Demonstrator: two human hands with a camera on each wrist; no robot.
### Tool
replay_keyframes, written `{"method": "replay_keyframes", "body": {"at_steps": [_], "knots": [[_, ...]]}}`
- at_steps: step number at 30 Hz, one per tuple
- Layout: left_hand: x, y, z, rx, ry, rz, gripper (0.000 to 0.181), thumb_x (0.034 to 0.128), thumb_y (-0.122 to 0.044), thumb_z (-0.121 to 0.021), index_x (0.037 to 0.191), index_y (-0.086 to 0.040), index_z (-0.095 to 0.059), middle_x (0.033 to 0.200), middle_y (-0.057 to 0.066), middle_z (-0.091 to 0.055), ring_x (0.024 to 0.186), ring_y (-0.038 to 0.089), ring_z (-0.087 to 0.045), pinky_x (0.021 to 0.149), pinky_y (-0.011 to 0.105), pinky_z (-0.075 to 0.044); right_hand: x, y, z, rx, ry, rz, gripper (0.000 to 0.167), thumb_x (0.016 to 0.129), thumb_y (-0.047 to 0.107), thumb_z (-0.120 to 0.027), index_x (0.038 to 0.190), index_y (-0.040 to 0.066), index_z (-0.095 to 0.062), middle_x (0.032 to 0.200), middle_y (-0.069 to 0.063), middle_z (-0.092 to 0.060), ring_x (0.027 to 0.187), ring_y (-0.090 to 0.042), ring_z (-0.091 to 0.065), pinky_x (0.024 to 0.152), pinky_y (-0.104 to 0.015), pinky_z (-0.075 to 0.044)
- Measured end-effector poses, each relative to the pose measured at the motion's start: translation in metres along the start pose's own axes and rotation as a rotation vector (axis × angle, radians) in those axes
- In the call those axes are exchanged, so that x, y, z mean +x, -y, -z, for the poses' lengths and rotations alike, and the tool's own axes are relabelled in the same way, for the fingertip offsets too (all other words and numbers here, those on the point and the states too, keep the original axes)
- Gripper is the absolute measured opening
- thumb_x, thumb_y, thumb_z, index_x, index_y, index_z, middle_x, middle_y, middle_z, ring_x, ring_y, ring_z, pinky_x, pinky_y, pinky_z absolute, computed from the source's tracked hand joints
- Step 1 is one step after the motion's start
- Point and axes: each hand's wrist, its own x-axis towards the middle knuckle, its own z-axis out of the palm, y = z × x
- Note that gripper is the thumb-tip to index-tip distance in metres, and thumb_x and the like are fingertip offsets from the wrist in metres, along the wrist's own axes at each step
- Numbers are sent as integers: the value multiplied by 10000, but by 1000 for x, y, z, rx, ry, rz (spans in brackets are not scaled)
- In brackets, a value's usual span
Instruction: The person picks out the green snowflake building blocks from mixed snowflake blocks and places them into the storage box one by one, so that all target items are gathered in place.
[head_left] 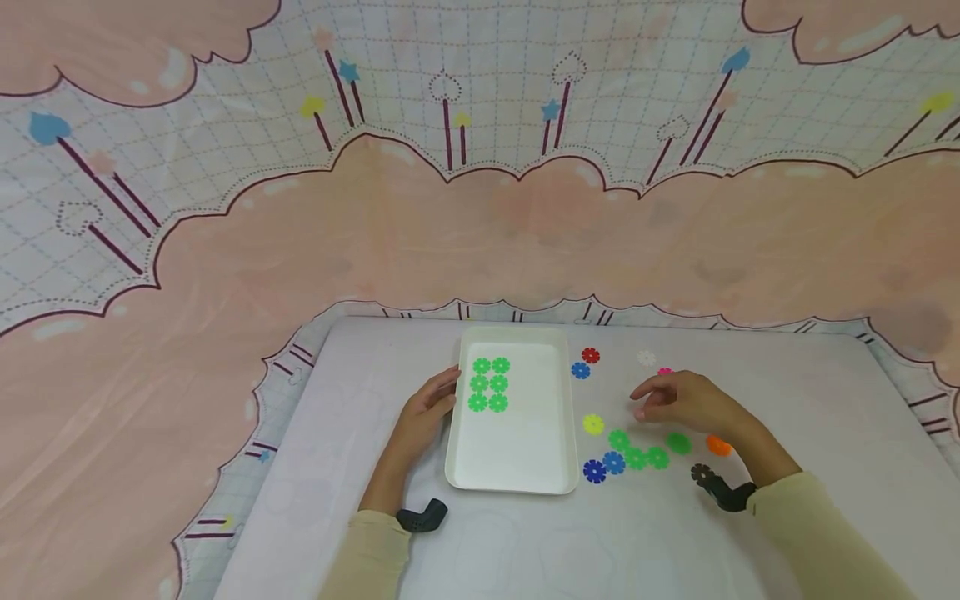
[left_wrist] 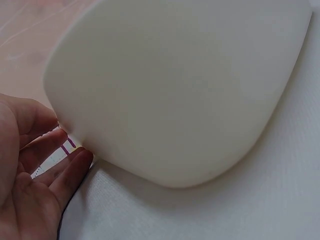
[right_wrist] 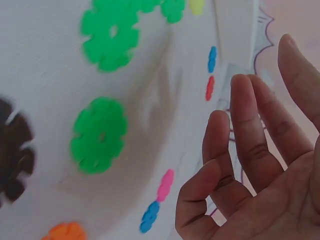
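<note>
A white tray [head_left: 517,454] lies on the table, holding several green flower-shaped discs [head_left: 498,383] in two columns at its upper left. My left hand [head_left: 423,417] rests at the tray's left side, its fingertips touching the outer rim, as the left wrist view also shows. To the right of the tray, my right hand [head_left: 686,400] hovers over the table with loosely bent fingers and nothing between them. Below it lie loose green discs [head_left: 636,458], one green disc [right_wrist: 99,136] standing apart. A pink disc [head_left: 664,372] is partly hidden behind the right hand.
Near the tray's right side lie a red disc [head_left: 591,356], a light blue disc [head_left: 581,370], a yellow disc [head_left: 593,425] and a dark blue disc [head_left: 595,472]. A white disc [head_left: 647,357] sits farther back. By the right wrist are orange [head_left: 718,446] and brown discs.
</note>
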Motion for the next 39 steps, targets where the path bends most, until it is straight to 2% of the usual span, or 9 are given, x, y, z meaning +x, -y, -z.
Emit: {"method": "replay_keyframes", "body": {"at_steps": [6, 12, 16, 25, 29, 35, 39], "knots": [[1, -2, 0, 1, -3, 11, 429, 1034, -90, -553, 1457, -160, -562, 1570, -40, -491, 1427, 247, -505, 1198, 487, -390, -10, -22, 1, -4, 2, -17, 405, 865, 397, -808, 1189, 161, -748, 916, 13, -683, 961, -198, -585, 784, -308, -513], [1, -2, 0, -17, 12, 9, 435, 1039, -73, -541, 1467, -152, -551, 1571, -31, -490, 1430, 251, -500, 1201, 495, -384, -16, -43, 4, -52, 14, -22, 393, 850, 387, -823, 1154, 145, -761, 944, 30, -708, 972, -186, -601, 791, -296, -513], [1, -1, 0, -10, 5, 5, 434, 1040, -80, -543, 1467, -156, -551, 1570, -30, -491, 1429, 251, -502, 1197, 490, -390, -16, -52, 5, -46, 14, -22, 391, 843, 394, -829, 1133, 139, -767, 971, 24, -722, 954, -182, -612, 786, -294, -519], [0, 0, 0, -4, 1, 7, 439, 1037, -73, -544, 1468, -153, -551, 1570, -15, -493, 1425, 249, -506, 1194, 490, -395, -17, -60, 6, 13, 72, 11, 312, 805, 286, -865, 1072, 151, -776, 971, -17, -674, 908, -195, -545, 703, -248, -496], [1, 0, -1, -4, 4, 6, 438, 1039, -73, -539, 1468, -161, -551, 1567, -36, -493, 1429, 242, -504, 1199, 491, -389, -16, -61, 7, 19, 96, -6, 328, 753, 257, -902, 1045, 178, -775, 969, -30, -647, 909, -211, -532, 706, -249, -500], [1, 0, -1, -4, -3, 2, 437, 1036, -74, -546, 1467, -144, -553, 1573, -13, -490, 1428, 264, -503, 1194, 497, -393, -12, -60, 7, -42, 109, 34, 301, 749, 193, -899, 1009, 194, -748, 937, -20, -621, 862, -210, -525, 674, -253, -487], [1, 0, 0, -4, -2, 3, 431, 1036, -77, -549, 1462, -144, -558, 1562, -37, -500, 1419, 248, -512, 1193, 483, -397, -9, -57, 5, -57, 118, 25, 282, 751, 158, -895, 977, 189, -729, 906, -20, -599, 843, -210, -516, 662, -267, -476]]}}
